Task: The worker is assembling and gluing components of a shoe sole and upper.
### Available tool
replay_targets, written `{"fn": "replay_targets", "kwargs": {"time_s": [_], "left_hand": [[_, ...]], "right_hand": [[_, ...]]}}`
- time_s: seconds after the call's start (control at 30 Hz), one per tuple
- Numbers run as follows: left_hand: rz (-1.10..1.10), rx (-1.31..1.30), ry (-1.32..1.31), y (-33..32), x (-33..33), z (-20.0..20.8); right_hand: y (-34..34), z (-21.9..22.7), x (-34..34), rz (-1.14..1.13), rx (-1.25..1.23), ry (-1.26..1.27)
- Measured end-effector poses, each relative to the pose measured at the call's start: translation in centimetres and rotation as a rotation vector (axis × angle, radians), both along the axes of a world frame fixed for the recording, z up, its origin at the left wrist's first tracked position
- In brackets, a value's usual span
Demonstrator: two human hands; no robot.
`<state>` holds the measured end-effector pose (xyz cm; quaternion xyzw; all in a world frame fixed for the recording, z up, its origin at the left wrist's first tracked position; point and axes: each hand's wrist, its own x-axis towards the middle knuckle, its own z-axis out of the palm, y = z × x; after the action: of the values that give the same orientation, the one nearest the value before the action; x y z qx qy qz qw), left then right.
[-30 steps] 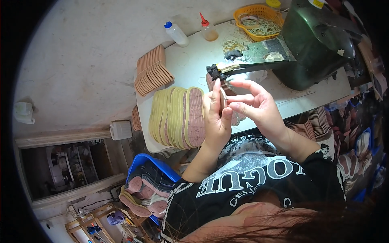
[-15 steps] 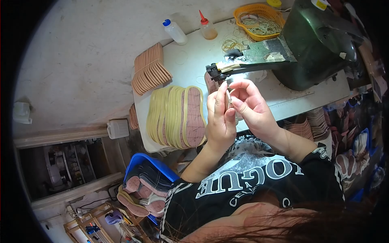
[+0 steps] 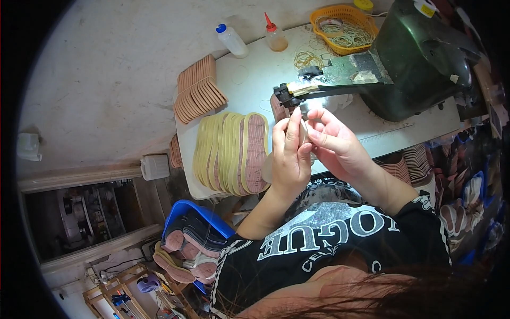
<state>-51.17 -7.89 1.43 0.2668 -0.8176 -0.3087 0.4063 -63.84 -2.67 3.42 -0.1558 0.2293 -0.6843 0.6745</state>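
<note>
My left hand point(image 3: 289, 154) is closed round a thin, pale beige insole point(image 3: 303, 133), seen nearly edge-on. What looks like its rounded lower end shows beside my left wrist. At the other side of the insole, my right hand point(image 3: 340, 143) has thumb and fingers bent in at its edge; the exact contact is partly hidden. Both hands are just below the black head point(image 3: 287, 97) of a dark green sewing machine point(image 3: 419, 64). Left of my hands lies a row of pink insoles with yellow edging point(image 3: 231, 153) on the white table point(image 3: 249, 80).
Behind the row stands a bundle of tan soles point(image 3: 199, 87). At the back are a blue-capped bottle point(image 3: 232, 41), a red-tipped bottle point(image 3: 275, 38) and a yellow basket point(image 3: 340, 26) of bands. A blue crate point(image 3: 204, 215) with insoles sits at lower left.
The insole has turned between my hands, so more of its beige side shows. My right fingers have drawn slightly closer round its edge. The view has shifted a little.
</note>
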Motion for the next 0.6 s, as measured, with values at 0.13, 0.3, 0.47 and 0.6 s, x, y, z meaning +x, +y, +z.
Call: {"fn": "replay_targets", "kwargs": {"time_s": [0.13,0.3,0.47,0.6], "left_hand": [[0.056,-0.081,-0.019,-0.1,0.2,0.4],[0.018,0.019,0.036,0.0,-0.1,0.6],[-0.106,0.311,0.107,-1.6,1.4,1.3],[-0.361,0.588,0.13,-2.2,2.2,1.6]], "right_hand": [[0.2,-0.2,1.4,-0.149,-0.136,0.019],[0.2,-0.6,1.7,-0.261,-0.199,0.157],[0.2,-1.0,-0.7,-0.056,-0.183,0.168],[-0.5,0.8,-3.1,-0.215,-0.19,1.121]]}}
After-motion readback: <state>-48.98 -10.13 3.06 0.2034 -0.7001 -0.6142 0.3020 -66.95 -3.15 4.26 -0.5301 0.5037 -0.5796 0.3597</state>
